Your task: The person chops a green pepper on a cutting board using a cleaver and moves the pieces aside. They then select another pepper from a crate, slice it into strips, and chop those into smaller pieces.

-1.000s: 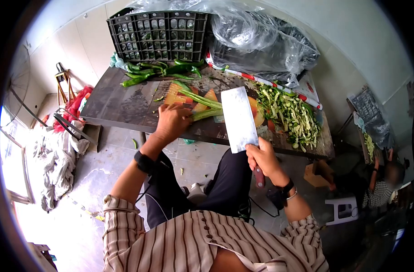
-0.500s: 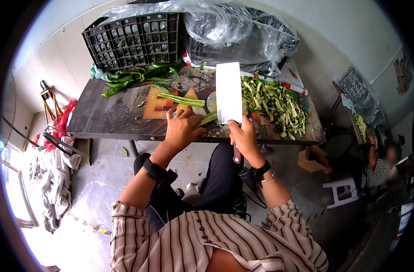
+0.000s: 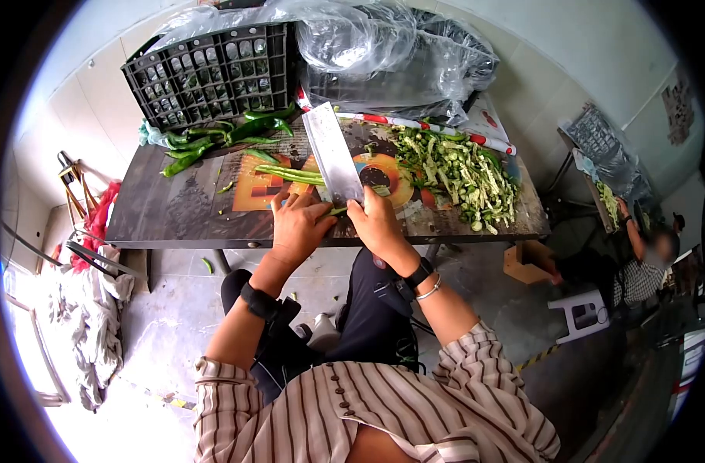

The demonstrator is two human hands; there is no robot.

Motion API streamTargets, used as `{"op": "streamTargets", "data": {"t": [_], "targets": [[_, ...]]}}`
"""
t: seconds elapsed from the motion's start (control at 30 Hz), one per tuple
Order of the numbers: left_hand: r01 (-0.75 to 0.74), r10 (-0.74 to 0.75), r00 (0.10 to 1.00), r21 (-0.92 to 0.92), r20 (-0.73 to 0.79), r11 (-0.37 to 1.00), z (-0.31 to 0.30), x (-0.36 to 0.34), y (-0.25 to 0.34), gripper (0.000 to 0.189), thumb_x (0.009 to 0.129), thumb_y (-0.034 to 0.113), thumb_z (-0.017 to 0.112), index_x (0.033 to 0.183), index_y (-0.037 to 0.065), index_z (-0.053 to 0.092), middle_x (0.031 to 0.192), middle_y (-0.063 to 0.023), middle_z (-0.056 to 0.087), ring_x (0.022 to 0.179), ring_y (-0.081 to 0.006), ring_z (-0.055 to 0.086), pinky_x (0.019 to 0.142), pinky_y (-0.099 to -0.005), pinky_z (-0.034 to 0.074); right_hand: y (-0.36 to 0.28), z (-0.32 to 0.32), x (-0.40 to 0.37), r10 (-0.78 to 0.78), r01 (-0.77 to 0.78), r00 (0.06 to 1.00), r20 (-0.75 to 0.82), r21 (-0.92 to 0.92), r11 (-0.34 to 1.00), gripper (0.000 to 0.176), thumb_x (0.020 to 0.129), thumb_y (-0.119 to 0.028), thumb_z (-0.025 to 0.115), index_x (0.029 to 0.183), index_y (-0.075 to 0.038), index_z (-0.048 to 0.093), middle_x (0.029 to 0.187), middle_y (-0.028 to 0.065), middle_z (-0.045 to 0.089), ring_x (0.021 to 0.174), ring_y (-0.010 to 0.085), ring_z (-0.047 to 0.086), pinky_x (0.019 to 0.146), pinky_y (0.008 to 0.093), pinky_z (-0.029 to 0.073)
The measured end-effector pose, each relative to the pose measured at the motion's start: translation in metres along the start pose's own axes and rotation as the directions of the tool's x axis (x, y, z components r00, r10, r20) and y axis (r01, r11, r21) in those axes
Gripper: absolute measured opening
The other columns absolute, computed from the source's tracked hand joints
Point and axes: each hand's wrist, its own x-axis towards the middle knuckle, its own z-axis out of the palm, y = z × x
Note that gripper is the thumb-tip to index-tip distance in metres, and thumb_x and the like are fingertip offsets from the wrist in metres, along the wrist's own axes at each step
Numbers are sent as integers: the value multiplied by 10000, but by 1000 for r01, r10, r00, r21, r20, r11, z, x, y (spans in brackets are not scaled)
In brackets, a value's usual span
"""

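Observation:
My right hand (image 3: 379,221) is closed round the handle of a cleaver (image 3: 332,148), its broad blade tilted to the left over the table. Fingers bent, my left hand (image 3: 298,224) presses a green pepper piece (image 3: 337,211) at the table's front edge, close beside the blade; most of the piece is hidden. Split lengths of pepper (image 3: 289,174) lie just beyond my left fingers. On the right is a spread heap of chopped green pepper (image 3: 472,181). Whole green peppers (image 3: 229,136) lie at the back left.
A black plastic crate (image 3: 214,75) and a crate wrapped in clear plastic (image 3: 391,77) stand along the back of the dark table (image 3: 167,208). A red-and-white roll (image 3: 399,123) lies before them. At the right, another person (image 3: 638,270) sits near a grey stool (image 3: 580,316).
The cleaver has moved left and turned from upright to tilted, now close to my left hand. My left hand still presses the pepper, of which less shows.

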Motion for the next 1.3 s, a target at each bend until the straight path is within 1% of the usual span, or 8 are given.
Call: {"op": "streamTargets", "data": {"t": [0.73, 0.87, 0.93, 1.0, 1.07, 1.17, 1.2, 1.3], "targets": [[7, -13, 994, -56, -108, 998, 5, -2, 1, 176, 707, 209, 758, 859, 124, 735, 775, -36, 581, 816, -231, 568, 855, -384, 332, 44, -82, 19, -9, -73, 966, -258, -307, 949, 185, 862, -131, 554, 942, 35, 574, 742, 231, 624, 706, 431, 614, 628, 462, 480], [64, -68, 995, -64, -75, 996, 5, -2, 4, 144, 710, 228, 745, 820, 137, 734, 789, -36, 591, 854, -238, 570, 882, -415, 329, 14, -68, 12, 184, -191, 973, -138, -39, 981, 180, 883, -115, 566, 983, 34, 579, 650, 123, 592, 523, 162, 548, 503, 324, 440], [48, -52, 995, -51, -89, 998, 7, -2, 2, 142, 711, 229, 742, 820, 137, 732, 786, -35, 590, 853, -236, 571, 879, -414, 329, 1, -54, 12, 196, -190, 980, -24, 166, 968, 186, 881, -113, 557, 996, 33, 577, 644, 95, 588, 530, 162, 564, 503, 310, 441], [41, -45, 993, -35, -108, 999, 7, -3, 1, 141, 712, 229, 739, 820, 138, 730, 783, -35, 590, 853, -234, 571, 877, -413, 330, 13, -41, 12, 268, -275, 961, 65, 175, 945, 190, 882, -112, 542, 1001, 33, 577, 636, 88, 588, 485, 161, 563, 457, 322, 451], [10, -14, 993, -33, -115, 999, 5, -4, 1, 145, 711, 230, 737, 823, 138, 724, 779, -32, 590, 852, -233, 573, 875, -411, 330, 45, -30, 15, 66, -63, 998, -22, 92, 994, 183, 885, -120, 539, 976, 35, 572, 603, 80, 576, 424, 150, 535, 413, 322, 441], [-18, 20, 994, 26, -103, 1000, -4, -5, -2, 178, 711, 218, 744, 874, 148, 729, 788, -9, 586, 856, -215, 570, 850, -392, 331, 20, -47, 14, 326, -325, 945, -15, 52, 944, 180, 865, -127, 557, 909, 48, 556, 610, 147, 592, 485, 239, 582, 481, 368, 471], [-36, 41, 994, 48, -99, 998, -5, -5, -4, 168, 712, 215, 740, 869, 157, 728, 795, -5, 587, 861, -213, 571, 851, -394, 332, 61, -57, 18, 6, -60, 978, -207, -255, 965, 160, 863, -119, 561, 908, 35, 560, 604, 125, 588, 455, 213, 566, 435, 351, 455], [-10, 21, 995, 112, -99, 994, -22, -8, -18, 158, 711, 207, 730, 864, 164, 725, 806, 1, 590, 868, -210, 571, 857, -391, 335, 72, -79, 15, 146, -166, 971, -192, -94, 982, 141, 875, -117, 551, 904, 21, 555, 588, 65, 560, 407, 140, 525, 372, 305, 417]]}}
